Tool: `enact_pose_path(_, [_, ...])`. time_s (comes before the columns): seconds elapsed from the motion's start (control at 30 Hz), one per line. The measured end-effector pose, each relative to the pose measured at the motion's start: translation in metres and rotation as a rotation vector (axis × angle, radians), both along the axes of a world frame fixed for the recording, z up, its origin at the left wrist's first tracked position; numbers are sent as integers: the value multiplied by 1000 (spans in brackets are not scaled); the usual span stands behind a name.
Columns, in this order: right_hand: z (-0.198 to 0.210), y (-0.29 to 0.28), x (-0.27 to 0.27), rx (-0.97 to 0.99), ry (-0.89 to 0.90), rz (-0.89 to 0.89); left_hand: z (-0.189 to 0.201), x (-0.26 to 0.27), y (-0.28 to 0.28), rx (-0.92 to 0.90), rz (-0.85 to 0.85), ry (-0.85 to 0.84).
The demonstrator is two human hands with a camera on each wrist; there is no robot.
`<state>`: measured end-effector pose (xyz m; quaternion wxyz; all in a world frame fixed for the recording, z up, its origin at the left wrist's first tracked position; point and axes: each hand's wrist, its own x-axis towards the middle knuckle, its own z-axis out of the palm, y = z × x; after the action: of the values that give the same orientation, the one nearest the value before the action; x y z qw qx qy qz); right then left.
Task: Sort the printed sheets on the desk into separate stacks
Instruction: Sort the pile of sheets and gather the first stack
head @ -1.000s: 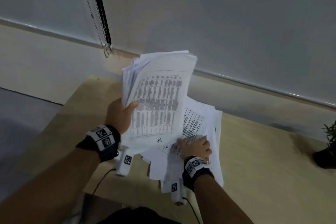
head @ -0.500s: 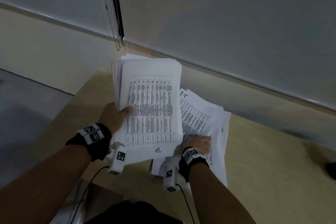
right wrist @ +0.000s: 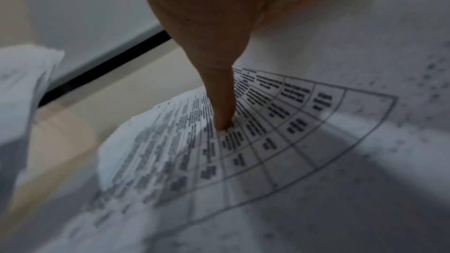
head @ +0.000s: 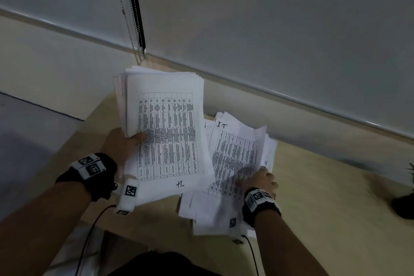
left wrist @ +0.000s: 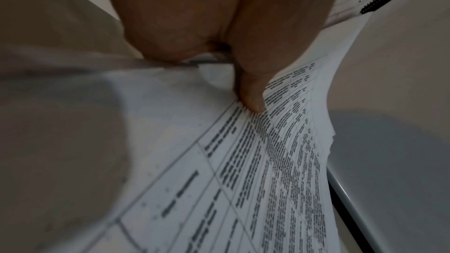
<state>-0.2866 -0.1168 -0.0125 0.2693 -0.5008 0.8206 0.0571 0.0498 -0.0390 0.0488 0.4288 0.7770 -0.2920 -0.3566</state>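
At the far left of the head view, the left forearm carries a black wrist strap with white square markers. The left hand grips a thick bundle of printed sheets by its left edge and holds it raised above the pale wooden surface, tilted up toward the camera. The thumb lies across the front page while the fingers curl behind the bundle, out of sight. The left wrist view shows the thumb tip pressed onto the printed table, with the paper edges wedged into the crook of the hand. The top page bears a ruled grid of dense text and a handwritten mark near its lower margin.

Just to the right, a loose pile of sheets lies spread on the surface, its edges fanned and uneven. The top sheet of the pile is marked "I.T" at its upper corner and curls upward along its right side. The right hand rests on this sheet's lower right part; its fingers are blurred there, so how far they are curled cannot be told. The right wrist view shows one straight finger pressing its tip down onto the printed grid.

Behind the surface runs a wall with a grey roller blind and a hanging bead chain. At the far right edge stands a dark potted plant.
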Motion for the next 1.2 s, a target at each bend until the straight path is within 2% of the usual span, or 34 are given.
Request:
enact_pose_path(0.13, [-6, 0, 1, 5, -10, -5, 3, 3, -1, -1, 2, 15])
enact_pose_path(0.27, [-11, 0, -3, -246, -148, -85, 1, 12, 3, 15, -34, 8])
enact_pose_path(0.37, [-4, 4, -10, -331, -221, -103, -4, 16, 8, 33, -54, 16])
enact_pose_path(0.43, [3, 7, -17, -373, -182, -91, -7, 16, 10, 49, -63, 20])
enact_pose_path(0.53, [9, 15, -22, -435, -25, -12, -10, 14, 11, 59, -52, 61])
enact_pose_path(0.6, [8, 17, -19, -412, 24, 25, -11, 10, 10, 55, -49, 85])
enact_pose_path(0.73, [2, 14, -14, -298, -118, -69, -9, 4, 8, 57, -89, 71])
enact_pose_path(0.87, [-3, 16, -14, -237, 42, 13, -7, 5, 9, 42, -101, 54])
enact_pose_path(1.03, [-14, 18, 1, -24, 67, 57, -12, 14, 14, 27, -60, 72])
enact_pose_path(1.2, [-19, 14, 9, -35, -68, -24, -10, 14, 17, 21, -62, 78])
